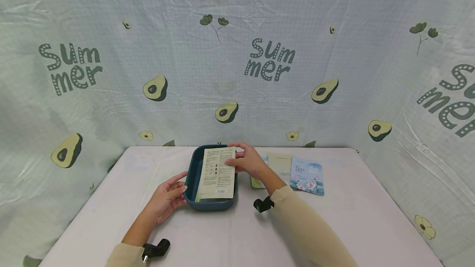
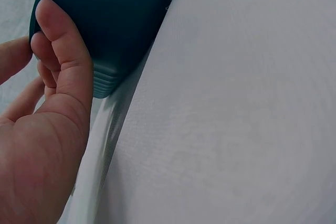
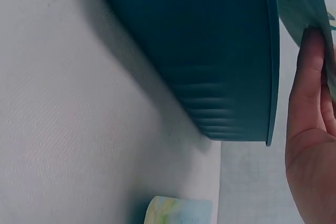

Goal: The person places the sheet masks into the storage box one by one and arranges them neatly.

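A dark blue plastic bin [image 1: 210, 207] stands toward the back of the table. At its left side, my left hand [image 1: 167, 199] holds the rim with thumb and fingertips. My right hand [image 1: 250, 163] pinches a flat cream sachet [image 1: 213, 174] by its upper right edge, thumb on the printed face. This sachet lies over the bin's opening, its text and barcode side up, and hides much of the inside. In the right wrist view the sachet's greenish underside [image 3: 302, 3] shows above the bin's rim, with fingers against it.
Right of the bin lie several more sachets: a blue one with pink flowers [image 1: 307, 176], a cream one [image 1: 280, 163] and a partly covered one with a green corner [image 1: 257, 183]. A patterned cloth [image 1: 271, 106] hangs behind the white-covered table [image 1: 356, 213].
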Tool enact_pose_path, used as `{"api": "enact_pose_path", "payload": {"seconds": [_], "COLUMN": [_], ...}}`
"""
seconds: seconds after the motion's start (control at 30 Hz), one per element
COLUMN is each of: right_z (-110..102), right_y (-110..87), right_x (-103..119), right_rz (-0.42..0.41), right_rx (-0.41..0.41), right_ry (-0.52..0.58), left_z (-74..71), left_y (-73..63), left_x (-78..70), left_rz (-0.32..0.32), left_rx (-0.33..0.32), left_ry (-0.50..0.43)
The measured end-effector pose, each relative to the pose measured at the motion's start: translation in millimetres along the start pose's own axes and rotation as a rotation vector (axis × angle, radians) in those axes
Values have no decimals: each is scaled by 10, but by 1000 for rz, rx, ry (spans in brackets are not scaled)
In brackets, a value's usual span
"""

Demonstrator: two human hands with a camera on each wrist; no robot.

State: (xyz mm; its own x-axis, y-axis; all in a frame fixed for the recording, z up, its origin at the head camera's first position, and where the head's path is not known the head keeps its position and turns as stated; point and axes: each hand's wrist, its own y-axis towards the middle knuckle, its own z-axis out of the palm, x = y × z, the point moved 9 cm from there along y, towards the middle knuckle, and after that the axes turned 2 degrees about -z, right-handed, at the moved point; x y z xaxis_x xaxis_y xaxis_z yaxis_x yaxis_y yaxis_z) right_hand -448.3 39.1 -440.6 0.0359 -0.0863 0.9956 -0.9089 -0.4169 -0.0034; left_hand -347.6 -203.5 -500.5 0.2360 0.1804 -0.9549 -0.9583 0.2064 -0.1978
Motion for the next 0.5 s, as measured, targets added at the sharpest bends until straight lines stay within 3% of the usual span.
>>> {"api": "enact_pose_path", "payload": {"seconds": [0.5], "right_z": [150], "right_y": [61], "right_x": [47], "right_rz": [-35], "right_rx": [27], "right_ry": [-73], "left_z": [-4], "left_y": [9], "left_x": [1], "left_rz": [4], "left_rx": [-2], "left_ry": [-2]}}
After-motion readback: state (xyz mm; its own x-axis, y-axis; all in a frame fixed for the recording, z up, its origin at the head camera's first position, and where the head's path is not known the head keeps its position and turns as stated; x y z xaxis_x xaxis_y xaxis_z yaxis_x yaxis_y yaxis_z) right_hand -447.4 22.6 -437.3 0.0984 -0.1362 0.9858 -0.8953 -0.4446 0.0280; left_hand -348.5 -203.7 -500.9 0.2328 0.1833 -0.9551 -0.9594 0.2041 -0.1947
